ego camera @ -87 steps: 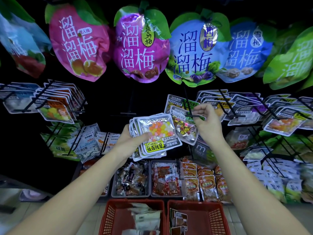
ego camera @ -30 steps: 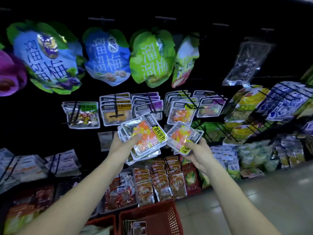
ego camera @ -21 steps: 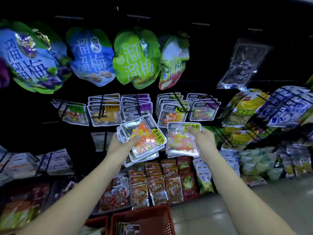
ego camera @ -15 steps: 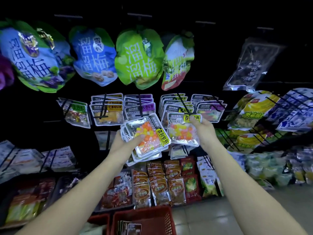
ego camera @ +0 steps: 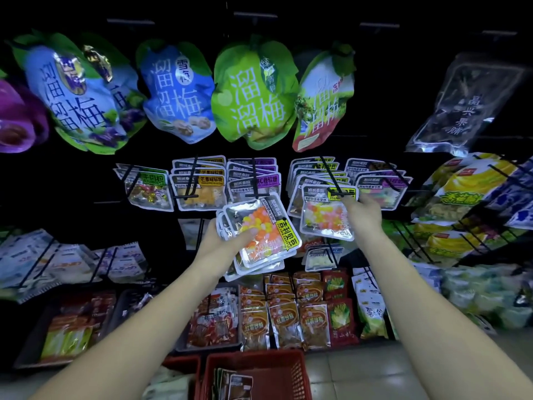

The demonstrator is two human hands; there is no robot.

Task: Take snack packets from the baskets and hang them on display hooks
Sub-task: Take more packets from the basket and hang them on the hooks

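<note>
Right hand (ego camera: 364, 212) pinches one candy packet (ego camera: 326, 215) at the display hook (ego camera: 331, 180); left hand (ego camera: 222, 241) grips a packet stack (ego camera: 259, 235).

Silvery packet (ego camera: 327, 212), orange-yellow-pink inside; red basket (ego camera: 297, 378), apparently latticed.

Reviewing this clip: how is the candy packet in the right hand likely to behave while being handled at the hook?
Probably light: the right hand holds the candy packet up by its top edge alone. Likely semi-stiff, since it hangs flat without folding. Its glossy film may be slippery.
</note>
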